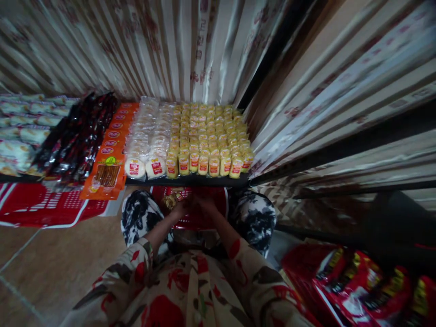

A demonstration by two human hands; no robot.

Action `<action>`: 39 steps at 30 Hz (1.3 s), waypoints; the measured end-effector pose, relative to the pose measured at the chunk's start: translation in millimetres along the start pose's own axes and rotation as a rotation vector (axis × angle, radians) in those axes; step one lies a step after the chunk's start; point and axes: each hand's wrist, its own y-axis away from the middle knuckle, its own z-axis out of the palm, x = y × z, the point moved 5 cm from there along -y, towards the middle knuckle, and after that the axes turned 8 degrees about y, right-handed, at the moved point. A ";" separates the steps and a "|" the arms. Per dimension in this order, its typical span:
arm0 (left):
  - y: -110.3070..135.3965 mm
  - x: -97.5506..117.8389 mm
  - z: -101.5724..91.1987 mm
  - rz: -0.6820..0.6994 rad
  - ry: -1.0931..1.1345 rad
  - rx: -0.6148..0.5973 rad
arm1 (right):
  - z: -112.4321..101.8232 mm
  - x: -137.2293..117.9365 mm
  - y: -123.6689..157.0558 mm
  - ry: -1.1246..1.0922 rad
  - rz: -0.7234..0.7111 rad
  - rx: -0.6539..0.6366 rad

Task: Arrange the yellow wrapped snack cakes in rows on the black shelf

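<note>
Both my hands reach down between my knees into a red basket [218, 200] below the shelf edge. My left hand [180, 210] is beside a small yellow snack packet [171, 199] lying in the basket. My right hand [204, 205] is close against the left one. The picture is dim and smeared there, so the fingers do not show clearly. Just above, the shelf [190, 180] holds rows of yellow packets [209, 136] and white packets [150, 141] with red labels.
Orange flat packs [111, 154] and black-red packs [73, 138] lie further left on the shelf, pale packets [20, 131] beyond. A red crate [41, 204] sits under the shelf at left. Red bags [357, 281] fill the lower right. Striped curtains hang behind and to the right.
</note>
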 end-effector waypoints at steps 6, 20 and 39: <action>18.8 9.1 -16.0 0.025 -0.039 0.052 | -7.4 -18.5 15.2 -0.079 0.003 -0.061; 67.8 54.4 -31.9 0.060 0.342 0.028 | -22.3 -59.1 55.1 -0.270 -0.057 -0.071; 85.6 136.8 -52.3 0.479 0.091 0.275 | -11.4 -54.9 73.9 -0.485 -0.034 0.059</action>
